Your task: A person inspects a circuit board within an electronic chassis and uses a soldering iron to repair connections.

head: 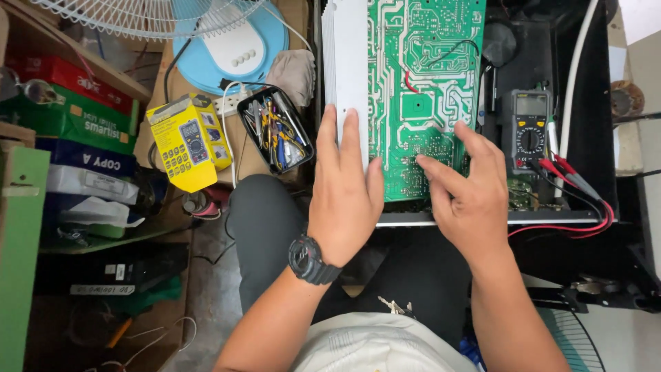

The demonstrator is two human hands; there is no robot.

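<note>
A large green circuit board lies solder side up, with a pale metal finned strip along its left edge. My left hand, a black watch on its wrist, lies flat with fingers on the lower end of that strip and the board's edge. My right hand rests on the board's lower right part, its forefinger and thumb touching the green surface. Neither hand grips anything that I can see. A grey multimeter with red and black leads sits just right of the board.
A black tray of small tools and a yellow box lie to the left, near a blue fan base. Shelves with coloured boxes stand at far left. A black frame borders the right.
</note>
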